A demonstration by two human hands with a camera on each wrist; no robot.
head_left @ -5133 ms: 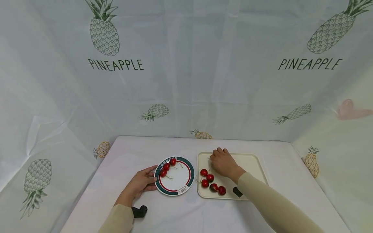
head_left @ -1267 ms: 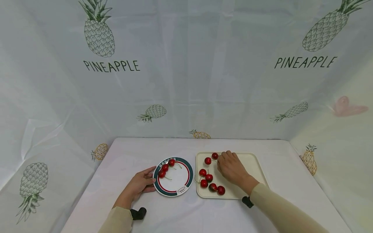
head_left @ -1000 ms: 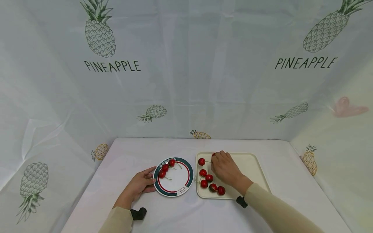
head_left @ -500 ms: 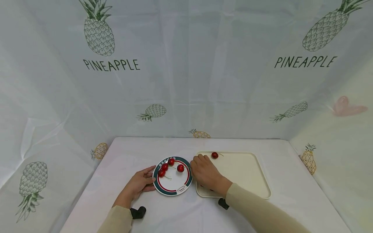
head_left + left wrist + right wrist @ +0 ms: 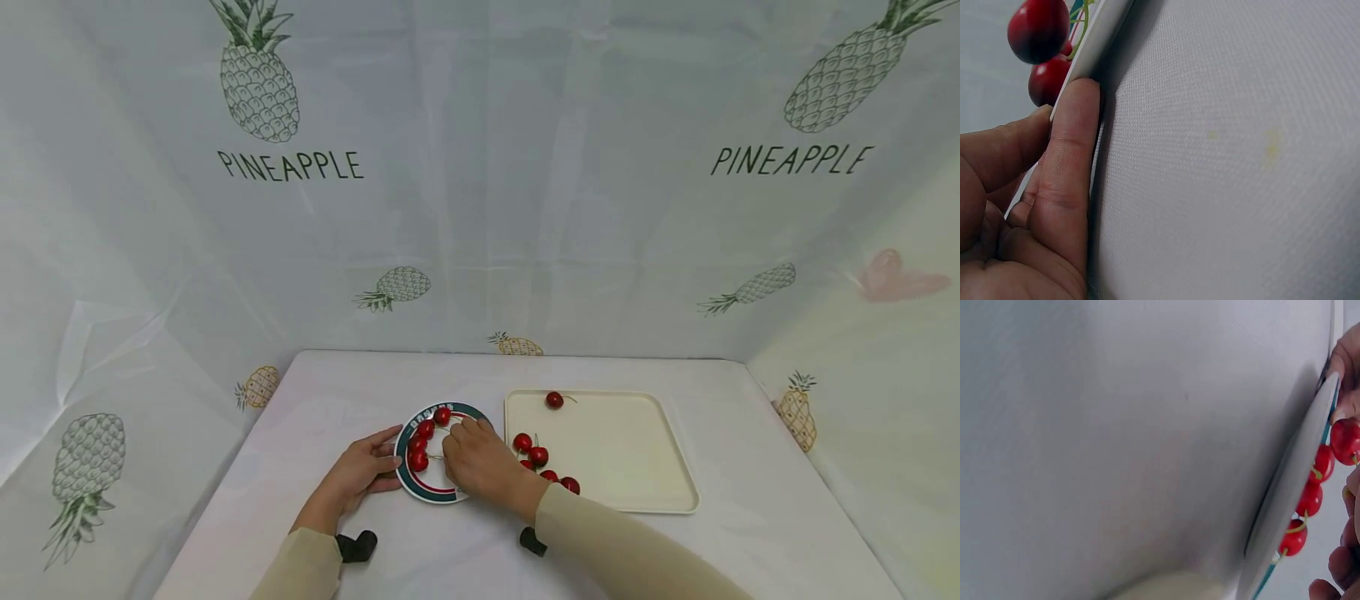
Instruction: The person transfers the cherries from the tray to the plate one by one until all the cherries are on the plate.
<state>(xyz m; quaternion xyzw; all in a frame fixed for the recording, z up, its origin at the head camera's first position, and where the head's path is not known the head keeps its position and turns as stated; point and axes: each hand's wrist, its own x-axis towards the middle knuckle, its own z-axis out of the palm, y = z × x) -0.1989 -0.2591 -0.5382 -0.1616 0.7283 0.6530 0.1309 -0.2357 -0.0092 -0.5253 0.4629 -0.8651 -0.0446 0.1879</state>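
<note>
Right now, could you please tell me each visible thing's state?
Plate: right side up, rim held.
Plate cherries: four visible, stems attached.
Tray: right side up, holding cherries.
Tray cherries: some partly hidden.
Left hand: gripping plate.
Right hand: curled over plate.
Tablecloth: spread out.
Backdrop: hanging, creased.

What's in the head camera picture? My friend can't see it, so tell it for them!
A person's right hand pinches a cherry by its stem at a round plate with three other cherries, while the left hand holds the plate's edge. Beside it, a cream tray has more cherries; behind hangs a pineapple-print cloth.
</note>
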